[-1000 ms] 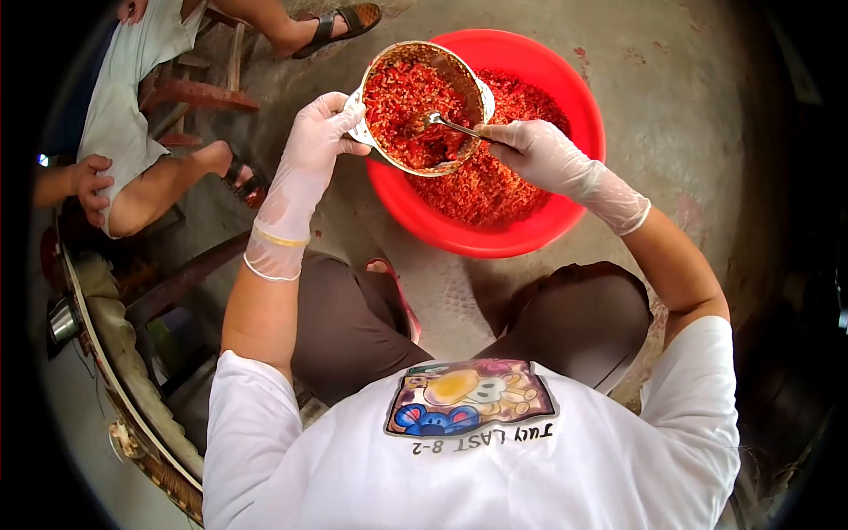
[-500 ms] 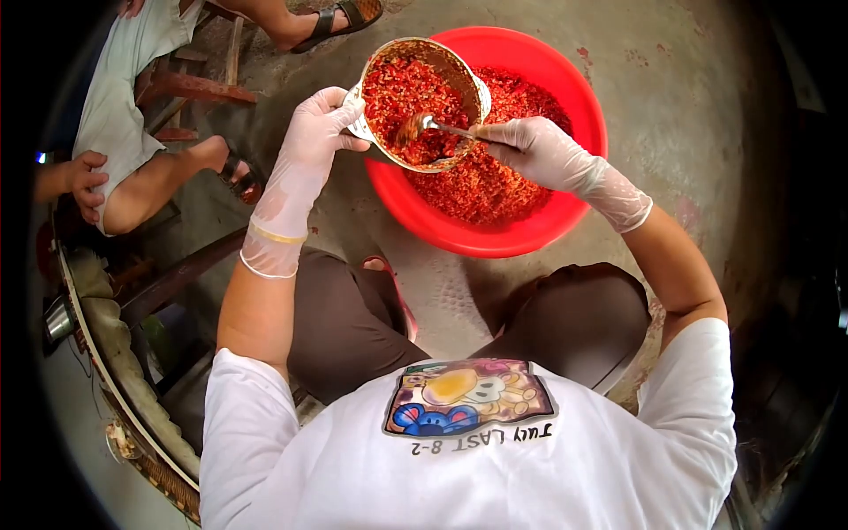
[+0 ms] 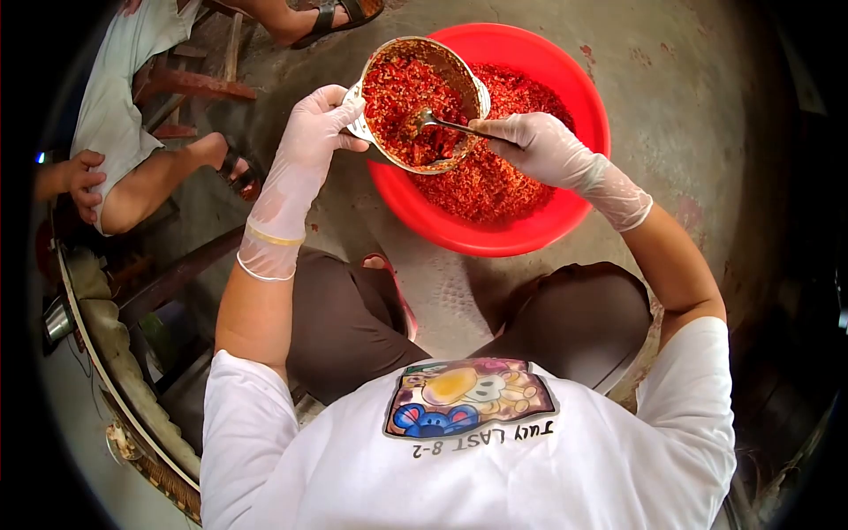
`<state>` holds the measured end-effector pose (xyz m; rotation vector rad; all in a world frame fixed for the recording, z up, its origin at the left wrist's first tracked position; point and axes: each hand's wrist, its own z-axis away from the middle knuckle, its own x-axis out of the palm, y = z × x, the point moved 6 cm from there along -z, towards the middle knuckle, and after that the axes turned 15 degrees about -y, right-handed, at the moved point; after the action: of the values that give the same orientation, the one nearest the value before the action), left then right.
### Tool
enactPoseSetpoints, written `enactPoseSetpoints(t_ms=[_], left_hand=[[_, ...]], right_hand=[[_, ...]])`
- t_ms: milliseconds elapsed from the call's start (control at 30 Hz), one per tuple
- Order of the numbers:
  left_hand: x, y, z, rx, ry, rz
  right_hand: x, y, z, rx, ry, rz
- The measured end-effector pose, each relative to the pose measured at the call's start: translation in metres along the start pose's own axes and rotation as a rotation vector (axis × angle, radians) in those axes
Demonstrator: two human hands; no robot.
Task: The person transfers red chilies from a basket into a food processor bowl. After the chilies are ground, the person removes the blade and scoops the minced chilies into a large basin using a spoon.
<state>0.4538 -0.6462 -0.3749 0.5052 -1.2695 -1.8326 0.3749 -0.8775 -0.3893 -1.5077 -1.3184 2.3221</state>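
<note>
My left hand (image 3: 322, 119), in a clear glove, grips the white side handle of a pot (image 3: 374, 147). Chopped red chili (image 3: 408, 87) with pale bits fills much of that pot. Closed around the handle of a metal spoon (image 3: 450, 125) is my right hand (image 3: 543, 150), gloved as well. The spoon's bowl dips into the chili, so its tip is partly hidden. Beneath and to the right of the pot stands a large red basin (image 3: 590, 97) on the floor, holding more chopped chili (image 3: 495, 187). The pot is held over the basin's left side.
At upper left another person sits, with a hand (image 3: 87, 184) on the knee and a sandaled foot (image 3: 238, 170). A wooden stool (image 3: 199, 86) is beside them. A round woven tray edge (image 3: 132, 411) lies at lower left. My knees flank the concrete floor (image 3: 450, 296).
The spoon has turned and its bowl now sits lower in the chili, where before it was raised with chili on it. The pot and my left hand have hardly moved.
</note>
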Motion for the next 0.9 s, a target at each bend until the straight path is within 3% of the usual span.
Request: enactPoseSetpoints(t_ms=[100,400,900], left_hand=[[-0.001,-0.001,0.001,0.006,-0.004,0.018],[-0.001,0.001,0.001,-0.004,-0.001,0.000],[-0.004,-0.004,0.000,0.004,0.052,0.067]], right_hand=[[-0.001,-0.001,0.004,0.002,-0.051,0.039],[-0.023,0.027,0.020,0.319,-0.072,-0.204],[0.016,0.008,0.023,0.281,0.008,-0.213]])
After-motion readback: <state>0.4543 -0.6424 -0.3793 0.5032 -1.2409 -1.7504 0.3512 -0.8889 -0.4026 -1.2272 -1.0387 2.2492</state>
